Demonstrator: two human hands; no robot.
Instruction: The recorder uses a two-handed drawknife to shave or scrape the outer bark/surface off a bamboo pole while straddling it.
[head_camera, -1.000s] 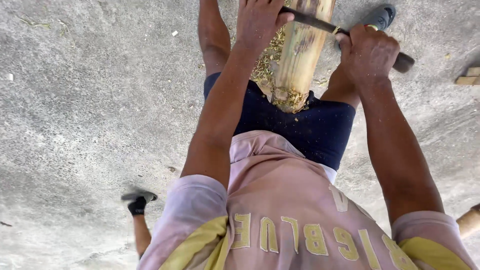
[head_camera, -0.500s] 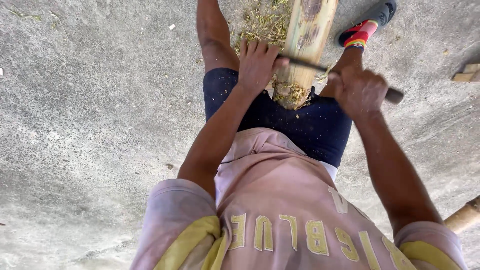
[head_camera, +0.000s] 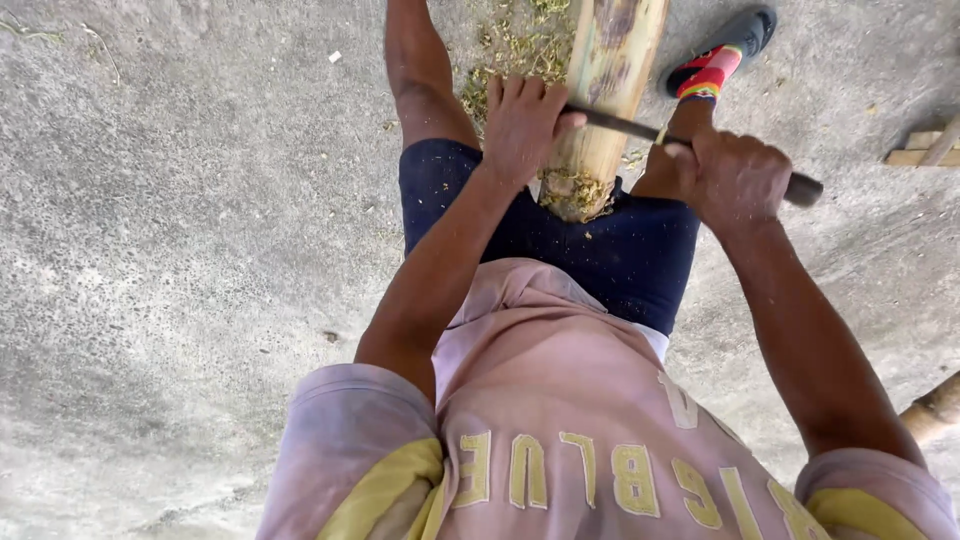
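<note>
Concrete floor (head_camera: 180, 250): grey, rough, occupied most of the head view; served as the work surface. Person's torso: pink shirt with yellow lettering and dark blue shorts (head_camera: 640, 250), seen from above. Bamboo pole (head_camera: 600, 90): thick, yellow-green with dark blotches, lay lengthwise between the legs, its cut end butted against the shorts, apparently so that the body braced it against the pull of the blade. Right hand (head_camera: 730, 175): fingers wrapped fully closed around the dark handle of the blade, to the right of the pole and clear of it. Left hand (head_camera: 520, 120): fingers spread over the pole's left flank, thumb pressed on the far end of the blade; whether it truly clasped the metal could not be told. Blade (head_camera: 625, 125): long, dark, narrow, laid crosswise over the pole near its cut end, one hand at each end, a hold that looked suited to drawing it along the skin. Sandal (head_camera: 725, 55): dark with red and multicoloured strap, on the foot just right of the pole. Shavings (head_camera: 510, 60): greenish, fibrous, scattered left of the pole and gathered at its cut end. Wood scraps (head_camera: 925, 150): pale, at the right edge.
</note>
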